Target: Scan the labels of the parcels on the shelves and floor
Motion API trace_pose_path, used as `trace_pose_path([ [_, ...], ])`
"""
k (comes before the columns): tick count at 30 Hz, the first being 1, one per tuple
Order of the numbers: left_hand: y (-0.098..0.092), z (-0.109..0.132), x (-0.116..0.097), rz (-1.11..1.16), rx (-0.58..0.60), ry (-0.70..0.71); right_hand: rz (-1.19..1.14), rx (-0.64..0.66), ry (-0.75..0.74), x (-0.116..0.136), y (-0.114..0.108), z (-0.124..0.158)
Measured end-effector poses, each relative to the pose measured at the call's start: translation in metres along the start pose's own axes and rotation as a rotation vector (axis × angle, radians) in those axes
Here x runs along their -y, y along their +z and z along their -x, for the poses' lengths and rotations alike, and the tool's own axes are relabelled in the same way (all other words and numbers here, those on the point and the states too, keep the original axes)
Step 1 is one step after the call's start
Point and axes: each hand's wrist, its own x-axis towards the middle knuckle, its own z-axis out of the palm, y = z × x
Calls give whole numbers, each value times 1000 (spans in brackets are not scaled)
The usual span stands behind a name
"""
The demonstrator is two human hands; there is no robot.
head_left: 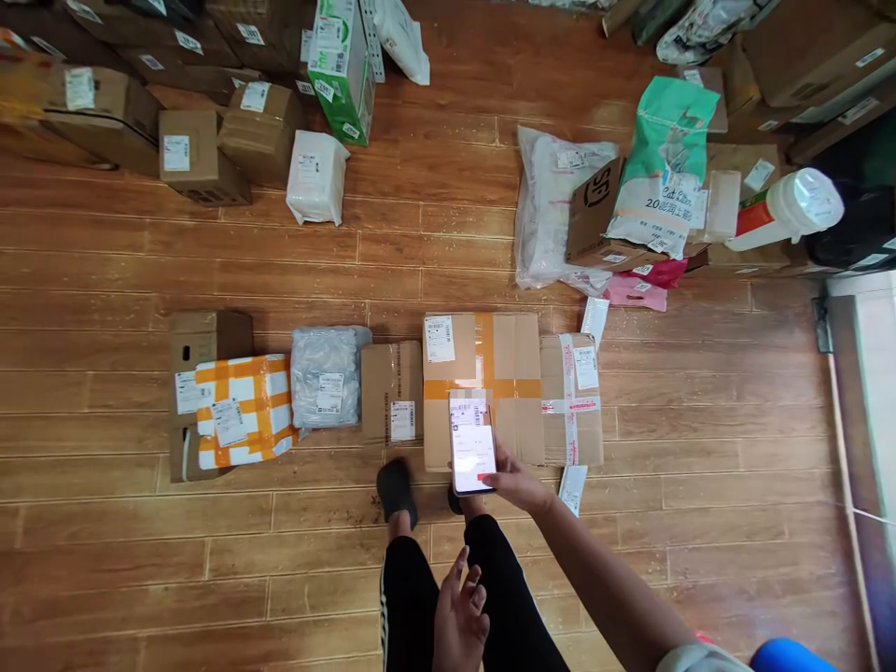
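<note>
My right hand [519, 483] grips a smartphone [471, 453] with its screen lit, the thumb lying over the screen's lower right corner. The phone is above a large cardboard box [514, 411] crossed with orange tape and covers part of its front. Lower down, in front of my legs, my left hand [462, 616] is empty, palm up, with loosely curled fingers apart. A smaller brown box [392, 383] sits left of the large one. To its right is another box [553, 373] with white and red tape.
Farther left on the wooden floor lie a grey wrapped parcel [322, 364] and an orange-and-white taped parcel [262, 406], over a brown carton [203, 331]. Boxes [203, 149] stand along the back left. A green-and-white bag [665, 177] rests among parcels at right, near a doorway edge [836, 411].
</note>
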Motion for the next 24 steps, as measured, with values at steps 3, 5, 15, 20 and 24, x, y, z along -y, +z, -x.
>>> trace_pose_path([
  [3,-26,-2,-9,-63,-83,-42,-12,-60,-1,-17,-5,0],
  [5,-54,-2,-23,-102,-163,-111,-24,-133,-17,-39,-7,-2],
  [15,-203,29,-128,-33,-109,-204,-82,-363,-88,-204,28,-38],
  [20,-240,25,-110,-10,-88,-275,-77,-426,-158,-255,37,-65],
  [24,-261,16,-88,-16,-62,-332,-35,-421,-178,-266,31,-81],
])
